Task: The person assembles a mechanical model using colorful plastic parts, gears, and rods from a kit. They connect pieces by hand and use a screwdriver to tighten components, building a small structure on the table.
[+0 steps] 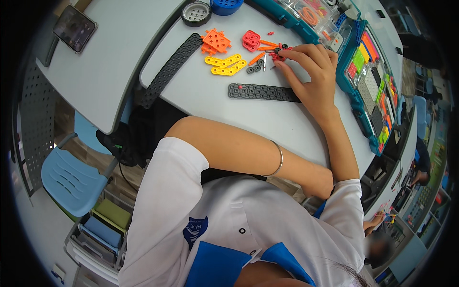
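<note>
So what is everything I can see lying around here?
perforated strips: two, black, on the grey table; one lies flat, the other hangs over the edge
curved pieces: two, yellow, mid-table
square plates: orange, stacked, count unclear
red plates: stacked, beside the orange ones
washers: about three, dark, small
wheel: one, black and grey, far edge
round part: one, blue
parts case: one, teal, open, at the right
phone: one, dark, on the neighbouring table
chair: one, blue, on the left
right hand: fingertips on small red pieces
left hand: tucked against the right elbow, bracelet on the forearm
</note>
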`<state>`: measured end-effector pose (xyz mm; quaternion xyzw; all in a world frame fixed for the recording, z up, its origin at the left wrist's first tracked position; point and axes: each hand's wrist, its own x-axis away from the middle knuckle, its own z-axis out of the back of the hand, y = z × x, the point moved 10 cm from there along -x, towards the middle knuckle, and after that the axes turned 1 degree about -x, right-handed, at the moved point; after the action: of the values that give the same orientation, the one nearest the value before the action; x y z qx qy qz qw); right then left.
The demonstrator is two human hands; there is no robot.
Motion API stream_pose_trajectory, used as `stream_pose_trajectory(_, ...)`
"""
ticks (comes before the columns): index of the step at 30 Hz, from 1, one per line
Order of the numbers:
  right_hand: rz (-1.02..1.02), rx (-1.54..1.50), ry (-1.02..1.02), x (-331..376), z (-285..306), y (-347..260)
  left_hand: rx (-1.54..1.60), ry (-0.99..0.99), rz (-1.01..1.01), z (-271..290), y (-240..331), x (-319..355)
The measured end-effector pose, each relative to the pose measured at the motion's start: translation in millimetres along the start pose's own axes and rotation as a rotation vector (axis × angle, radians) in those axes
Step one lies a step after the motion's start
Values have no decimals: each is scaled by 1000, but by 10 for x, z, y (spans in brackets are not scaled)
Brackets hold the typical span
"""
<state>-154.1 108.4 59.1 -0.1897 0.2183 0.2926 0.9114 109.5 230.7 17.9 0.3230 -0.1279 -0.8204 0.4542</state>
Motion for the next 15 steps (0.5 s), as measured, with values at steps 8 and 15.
stream_pose_trajectory(8, -20, -112, -16, -14, -122, -20, -95, -12, 52, 12, 46, -46)
stream_pose_trajectory(15, -4, -114, 44, 114, 4, 120, -212, 488, 427, 1455, 491, 1104)
